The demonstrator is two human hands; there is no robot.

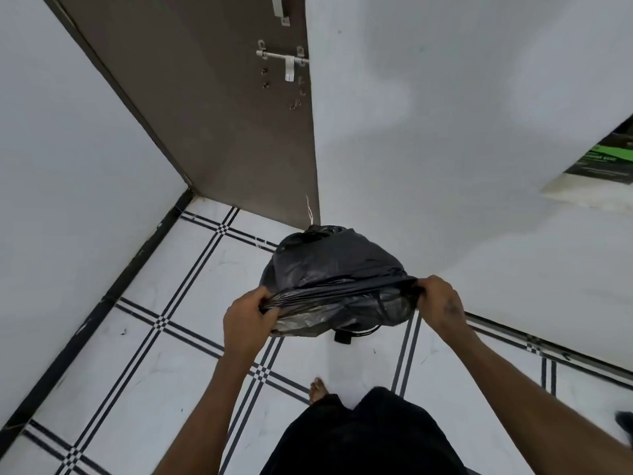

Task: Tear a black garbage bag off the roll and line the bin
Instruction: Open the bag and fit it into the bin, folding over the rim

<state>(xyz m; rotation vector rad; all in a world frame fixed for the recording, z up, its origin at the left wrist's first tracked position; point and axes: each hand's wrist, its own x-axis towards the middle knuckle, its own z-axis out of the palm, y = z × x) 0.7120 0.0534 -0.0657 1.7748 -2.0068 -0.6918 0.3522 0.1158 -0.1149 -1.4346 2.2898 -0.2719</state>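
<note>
- Evidently the tearing step is done: no roll is in view, and the black garbage bag (334, 269) is draped over what I judge to be the bin, standing on the tiled floor (154, 303) just in front of the brown door (222, 114).
- Lining appears unfinished; the bag's mouth is pulled taut between both hands, not yet settled.
- Left hand (248, 318): fingers curled closed, clamped on the bag's edge.
- Right hand (440, 303): fingers likewise pinched on the opposite edge.

The bin (344, 335) sits almost wholly hidden under the black bag (329, 265) — only a dark bit shows below; the green-printed package (603, 162) (text unreadable) is cut off at right.
</note>
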